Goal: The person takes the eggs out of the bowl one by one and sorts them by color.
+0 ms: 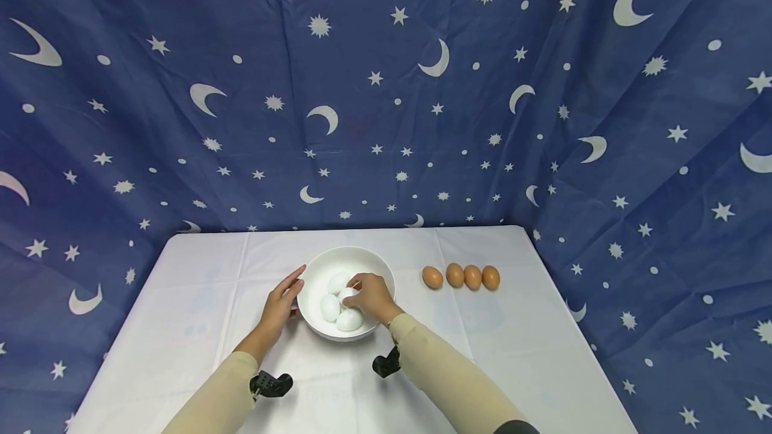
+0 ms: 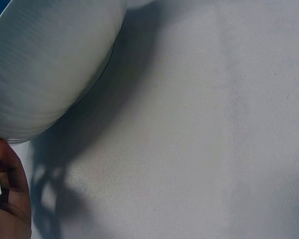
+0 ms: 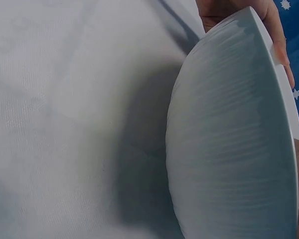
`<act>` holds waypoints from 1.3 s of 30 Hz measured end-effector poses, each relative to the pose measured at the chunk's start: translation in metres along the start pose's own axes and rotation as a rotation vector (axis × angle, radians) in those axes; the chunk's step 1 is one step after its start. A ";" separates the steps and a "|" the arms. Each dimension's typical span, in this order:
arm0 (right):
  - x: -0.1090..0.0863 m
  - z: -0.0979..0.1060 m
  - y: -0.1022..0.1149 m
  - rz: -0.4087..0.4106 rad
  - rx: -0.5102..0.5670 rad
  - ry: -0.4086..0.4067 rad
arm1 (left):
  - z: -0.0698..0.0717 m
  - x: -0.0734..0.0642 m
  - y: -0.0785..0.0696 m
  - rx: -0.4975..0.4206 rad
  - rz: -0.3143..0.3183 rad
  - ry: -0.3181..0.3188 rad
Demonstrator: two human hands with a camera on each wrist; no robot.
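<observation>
A white bowl point(image 1: 313, 273) stands on the table with several white eggs point(image 1: 330, 307) inside it. My right hand point(image 1: 370, 297) reaches over the bowl's right rim and pinches one white egg point(image 1: 348, 296) between thumb and fingers, close among the others. At the bowl's left side is my left hand point(image 1: 279, 307), its fingers extended along the outer wall and rim. In the left wrist view, a fingertip of the left hand point(image 2: 12, 199) touches the lower part of the bowl point(image 2: 50, 64). The right wrist view shows the outside of the bowl point(image 3: 229, 134), and its wall hides the egg.
Several brown eggs point(image 1: 455, 275) lie in a short row to the right of the bowl, on a white tablecloth point(image 1: 512, 353). A dark blue curtain point(image 1: 374, 132) with moons and stars rises behind the table and along both sides.
</observation>
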State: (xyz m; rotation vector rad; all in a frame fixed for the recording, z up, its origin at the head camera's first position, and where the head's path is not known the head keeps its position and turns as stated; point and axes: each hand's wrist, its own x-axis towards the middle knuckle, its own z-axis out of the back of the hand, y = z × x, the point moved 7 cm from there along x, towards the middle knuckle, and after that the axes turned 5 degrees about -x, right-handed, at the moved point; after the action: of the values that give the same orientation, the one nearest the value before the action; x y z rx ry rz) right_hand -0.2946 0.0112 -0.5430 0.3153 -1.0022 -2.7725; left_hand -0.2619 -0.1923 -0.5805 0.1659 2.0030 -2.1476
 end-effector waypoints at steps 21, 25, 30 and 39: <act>-0.006 0.016 0.005 0.103 0.087 -0.122 | -0.001 -0.001 -0.001 0.005 -0.009 -0.003; -0.011 0.020 0.007 0.117 0.099 -0.124 | -0.001 -0.002 -0.001 -0.001 -0.012 -0.003; -0.019 0.025 0.006 0.121 0.128 -0.117 | -0.001 -0.001 0.002 0.023 0.009 -0.011; -0.039 0.042 -0.006 0.080 0.244 -0.122 | 0.000 0.001 0.007 0.036 0.014 -0.023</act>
State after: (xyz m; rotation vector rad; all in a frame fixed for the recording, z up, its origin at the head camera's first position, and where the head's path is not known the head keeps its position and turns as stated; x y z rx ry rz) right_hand -0.2683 0.0508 -0.5097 0.1350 -1.3554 -2.6264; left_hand -0.2609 -0.1927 -0.5870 0.1595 1.9455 -2.1676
